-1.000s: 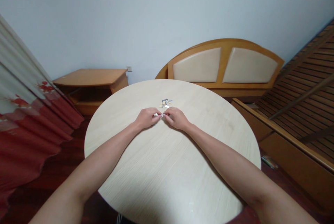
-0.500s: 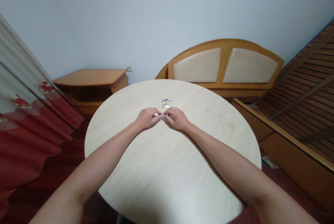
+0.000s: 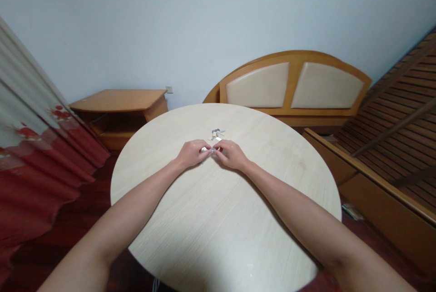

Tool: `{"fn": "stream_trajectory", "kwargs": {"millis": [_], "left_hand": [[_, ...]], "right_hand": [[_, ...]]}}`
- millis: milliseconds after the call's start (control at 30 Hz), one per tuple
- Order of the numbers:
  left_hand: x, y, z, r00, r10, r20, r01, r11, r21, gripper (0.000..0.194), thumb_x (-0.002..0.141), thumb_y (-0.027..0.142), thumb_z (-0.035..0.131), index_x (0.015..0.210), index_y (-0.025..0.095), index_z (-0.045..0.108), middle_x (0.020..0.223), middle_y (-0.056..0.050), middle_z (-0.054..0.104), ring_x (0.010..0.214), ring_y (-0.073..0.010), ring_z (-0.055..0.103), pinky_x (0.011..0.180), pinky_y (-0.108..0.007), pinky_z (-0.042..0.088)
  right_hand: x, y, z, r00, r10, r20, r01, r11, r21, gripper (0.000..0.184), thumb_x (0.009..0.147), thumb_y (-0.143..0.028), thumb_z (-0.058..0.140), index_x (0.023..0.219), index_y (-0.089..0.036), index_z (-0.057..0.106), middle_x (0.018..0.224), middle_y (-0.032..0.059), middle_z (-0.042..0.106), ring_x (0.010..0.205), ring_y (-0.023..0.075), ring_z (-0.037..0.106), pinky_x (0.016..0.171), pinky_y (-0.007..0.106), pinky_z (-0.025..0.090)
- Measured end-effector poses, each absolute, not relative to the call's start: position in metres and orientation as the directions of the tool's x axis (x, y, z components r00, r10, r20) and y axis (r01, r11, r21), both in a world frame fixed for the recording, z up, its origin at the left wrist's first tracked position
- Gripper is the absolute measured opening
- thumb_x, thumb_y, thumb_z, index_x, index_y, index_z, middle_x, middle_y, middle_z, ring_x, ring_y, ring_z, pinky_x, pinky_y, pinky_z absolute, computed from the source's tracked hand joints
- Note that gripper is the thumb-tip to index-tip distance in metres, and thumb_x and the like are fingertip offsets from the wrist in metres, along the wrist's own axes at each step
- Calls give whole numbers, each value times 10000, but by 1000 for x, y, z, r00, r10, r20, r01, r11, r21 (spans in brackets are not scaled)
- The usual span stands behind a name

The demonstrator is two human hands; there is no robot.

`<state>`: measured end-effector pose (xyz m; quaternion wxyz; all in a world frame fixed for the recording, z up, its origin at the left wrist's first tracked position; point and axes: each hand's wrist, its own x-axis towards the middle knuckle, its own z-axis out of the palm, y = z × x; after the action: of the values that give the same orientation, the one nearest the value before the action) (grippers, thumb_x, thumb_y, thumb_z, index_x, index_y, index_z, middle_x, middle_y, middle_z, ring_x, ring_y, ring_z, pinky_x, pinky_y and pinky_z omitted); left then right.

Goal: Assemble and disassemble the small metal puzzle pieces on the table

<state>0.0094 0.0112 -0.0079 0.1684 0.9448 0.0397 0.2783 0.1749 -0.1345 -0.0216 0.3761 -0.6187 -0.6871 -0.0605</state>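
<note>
From my remote seat I see two bare forearms [image 3: 143, 194] stretched across a round, pale table [image 3: 218, 219], its smooth top streaked with fine wood grain and glossy near the closest edge. Past its middle, the left hand [image 3: 191, 152] and right hand [image 3: 230, 153] face each other, thumbs and fingertips pinched. Both grasp one tiny grey piece [image 3: 213, 150], which sits between the two sets of fingertips, partly covered; its exact shape is too small for me to tell. A bit of white [image 3: 204, 149] shows inside the left hand's curl. Just beyond the fingers lies a loose cluster of small pieces [image 3: 214, 134], tan and grey, some strip-like. Farther off, I make out a red and cream fabric curtain [image 3: 41, 183] hanging in folds, a wooden cabinet [image 3: 122, 100], and an arched wooden headboard [image 3: 292, 81] with two padded cream panels [image 3: 259, 85] against a plain bluish wall [image 3: 204, 24].
</note>
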Motion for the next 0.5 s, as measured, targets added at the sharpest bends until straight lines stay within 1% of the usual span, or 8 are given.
{"fn": "stream_trajectory", "kwargs": {"millis": [200, 367, 500], "left_hand": [[10, 12, -10, 821, 186, 540, -30, -930, 366, 134, 923, 258, 632, 936, 196, 749, 942, -54, 772, 859, -187, 700, 787, -294, 512], [10, 14, -11, 820, 167, 547, -44, -935, 352, 113, 911, 234, 645, 920, 179, 743, 903, -54, 765, 815, -179, 689, 755, -285, 492], [10, 13, -11, 821, 162, 548, -50, -935, 351, 119, 917, 250, 649, 915, 175, 742, 903, -59, 763, 818, -181, 685, 753, -284, 485]], "right_hand": [[173, -137, -19, 40, 811, 584, 897, 229, -379, 195, 988, -243, 541, 984, -181, 726, 954, 81, 750, 880, 201, 668, 840, 323, 471], [174, -135, -21, 33, 805, 592, 899, 235, -370, 184, 978, -239, 553, 969, -186, 729, 940, 76, 753, 869, 200, 666, 833, 324, 473], [176, -133, -24, 23, 794, 607, 901, 246, -356, 181, 961, -227, 555, 949, -180, 730, 910, 79, 752, 844, 207, 667, 809, 331, 475]]}}
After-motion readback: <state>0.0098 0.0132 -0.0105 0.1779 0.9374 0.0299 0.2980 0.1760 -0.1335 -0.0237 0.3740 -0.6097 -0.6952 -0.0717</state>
